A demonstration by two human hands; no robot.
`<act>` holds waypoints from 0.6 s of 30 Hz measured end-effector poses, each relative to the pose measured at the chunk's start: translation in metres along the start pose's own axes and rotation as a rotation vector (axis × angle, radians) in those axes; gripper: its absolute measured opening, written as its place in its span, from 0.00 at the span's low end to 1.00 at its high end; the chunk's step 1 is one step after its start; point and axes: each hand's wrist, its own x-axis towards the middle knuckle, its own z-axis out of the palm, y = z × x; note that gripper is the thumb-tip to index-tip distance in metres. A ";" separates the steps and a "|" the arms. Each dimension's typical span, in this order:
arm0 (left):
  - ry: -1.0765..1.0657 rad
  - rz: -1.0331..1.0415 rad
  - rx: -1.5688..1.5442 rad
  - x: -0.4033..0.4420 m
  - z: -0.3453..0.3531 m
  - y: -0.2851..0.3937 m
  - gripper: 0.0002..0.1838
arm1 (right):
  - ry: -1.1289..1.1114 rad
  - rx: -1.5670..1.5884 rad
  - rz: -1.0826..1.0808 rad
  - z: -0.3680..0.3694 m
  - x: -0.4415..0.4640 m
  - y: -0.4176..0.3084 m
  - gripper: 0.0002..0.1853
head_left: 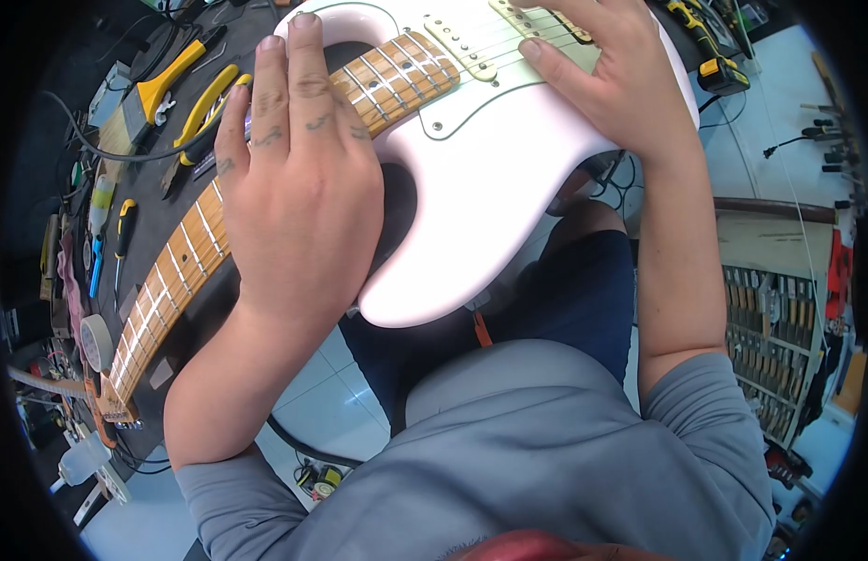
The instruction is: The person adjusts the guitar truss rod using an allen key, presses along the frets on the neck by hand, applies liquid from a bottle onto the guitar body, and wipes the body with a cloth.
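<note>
A pale pink electric guitar point(481, 215) lies across the bench edge, its body at the top and its neck running down to the left. My left hand point(303, 178) rests over the wooden fretboard point(167, 280), fingers stretched out flat, hiding the middle of the neck. Over the cream pickguard point(453, 110) is my right hand point(621, 79), thumb and fingers apart beside the strings and pickups. Its fingertips are partly cut off by the top edge. Neither hand appears to grip anything.
On the dark bench by the neck lie yellow-handled pliers point(205, 107), a brush with a yellow handle point(167, 79), a screwdriver point(125, 227) and a tape roll point(96, 341). A yellow-black power tool point(719, 70) sits at upper right. A tool rack point(771, 318) stands on the right.
</note>
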 end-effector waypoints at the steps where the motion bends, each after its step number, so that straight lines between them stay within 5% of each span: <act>1: -0.005 -0.015 -0.027 0.001 -0.002 0.001 0.19 | -0.028 -0.004 -0.010 -0.003 0.000 0.001 0.23; 5: -0.333 -0.231 -0.359 0.039 -0.075 0.012 0.18 | -0.037 0.009 0.001 0.008 -0.003 0.024 0.27; 18: -0.322 -0.227 -0.364 0.039 -0.074 0.012 0.18 | -0.076 -0.063 0.014 0.011 -0.004 0.027 0.31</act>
